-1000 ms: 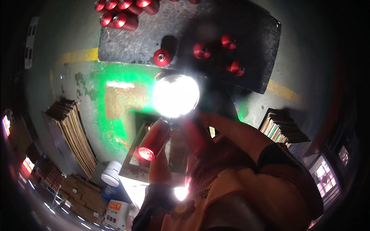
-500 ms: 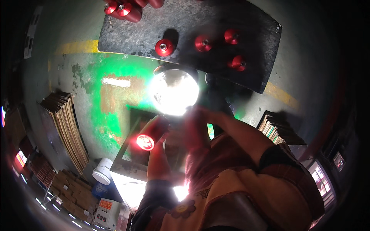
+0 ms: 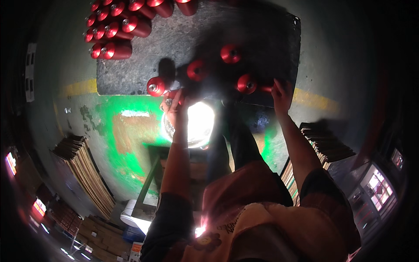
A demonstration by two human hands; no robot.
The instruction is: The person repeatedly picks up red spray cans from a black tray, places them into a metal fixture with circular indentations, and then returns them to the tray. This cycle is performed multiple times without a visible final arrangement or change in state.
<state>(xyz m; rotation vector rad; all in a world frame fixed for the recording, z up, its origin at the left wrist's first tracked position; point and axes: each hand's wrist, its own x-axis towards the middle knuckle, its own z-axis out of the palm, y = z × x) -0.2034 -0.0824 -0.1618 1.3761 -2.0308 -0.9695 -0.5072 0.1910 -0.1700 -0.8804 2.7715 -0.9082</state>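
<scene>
A dark mat point(image 3: 262, 39) lies on the floor ahead of me, with red thread spools on it. Several spools point(image 3: 115, 30) are packed together at its far left, and three single ones point(image 3: 230, 53) stand near its front edge. My left hand point(image 3: 173, 109) reaches to that front edge and is closed around a red spool point(image 3: 174, 94), right next to a standing spool point(image 3: 155, 86). My right hand point(image 3: 281, 92) is at the mat's front right, gripping the end of another red spool point(image 3: 249, 84) that lies on its side.
A bright, glaring round object point(image 3: 194, 124) sits just below my left hand. The floor has a green painted patch point(image 3: 131, 131) and a yellow line point(image 3: 78, 87). Stacks of flat boards stand at the left point(image 3: 85, 168) and right point(image 3: 325, 146). A white bucket point(image 3: 131, 216) is at the lower left.
Both arms have stretched forward from in front of my chest to the mat's front edge. The red spool in my left hand has moved up to the mat. The view has tilted down.
</scene>
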